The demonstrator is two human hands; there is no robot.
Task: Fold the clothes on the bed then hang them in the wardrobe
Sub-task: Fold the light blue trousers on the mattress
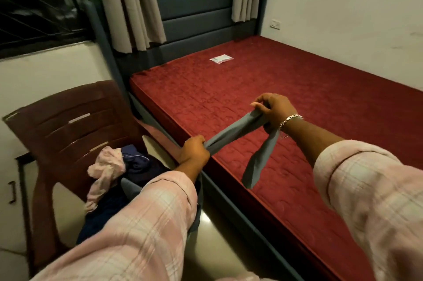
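I see both hands gripping one grey garment (238, 129), stretched taut above the near edge of the red mattress (286, 97). Left hand (194, 150) clenches one bunched end; right hand (273, 109) grasps the other, a loose tail hanging below it. More clothes (119, 166) lie heaped on the brown chair (68, 120).

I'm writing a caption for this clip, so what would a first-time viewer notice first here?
First, the grey garment stretched taut in mid-air between the left hand and the right hand, above the near edge of the bed. Next, the bare dark red mattress filling the right side, with a small white packet near the headboard. At left, pink and navy clothes are heaped on a brown chair.
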